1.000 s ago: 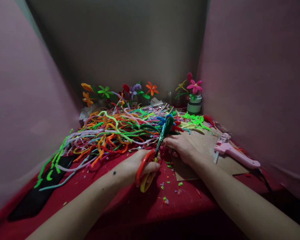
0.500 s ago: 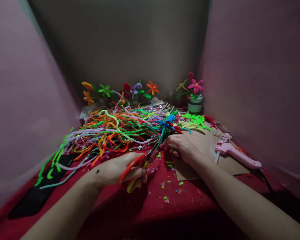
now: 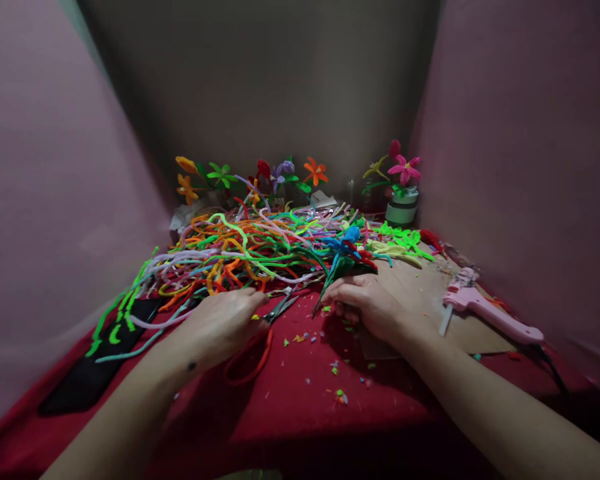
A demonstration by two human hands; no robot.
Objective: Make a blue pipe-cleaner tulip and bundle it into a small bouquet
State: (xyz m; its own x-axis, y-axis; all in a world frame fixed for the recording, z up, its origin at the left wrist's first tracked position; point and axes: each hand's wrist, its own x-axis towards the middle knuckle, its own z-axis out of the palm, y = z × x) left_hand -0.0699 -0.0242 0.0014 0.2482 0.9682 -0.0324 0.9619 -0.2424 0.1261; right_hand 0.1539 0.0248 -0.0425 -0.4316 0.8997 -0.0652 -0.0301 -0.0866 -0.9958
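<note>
My right hand [image 3: 367, 300] is closed, its fingers pinching the green stems of a blue pipe-cleaner flower [image 3: 349, 241]. Dark stem ends [image 3: 318, 305] stick out to the left of the fingertips. A pair of scissors [image 3: 281, 309] with a red handle loop lies on the red cloth, its blades apart and pointing toward the stems. Just over and left of the scissors is my left hand [image 3: 227, 321], loosely bent, off the red loop. Its fingertips and the other handle are partly hidden.
A heap of coloured pipe cleaners [image 3: 230, 247] spreads behind my hands. To the right, a pink glue gun [image 3: 490, 310] rests on cardboard [image 3: 410, 300]. A black flat case [image 3: 87, 377] lies left. Finished flowers [image 3: 315, 171] and a green jar [image 3: 401, 208] stand behind. Clippings [image 3: 337, 393] litter the red cloth [image 3: 300, 407].
My left hand has let go of the scissors, now on the cloth with blades apart, and has shifted slightly up-left. My right hand still holds the blue flower. The whole view has shifted slightly.
</note>
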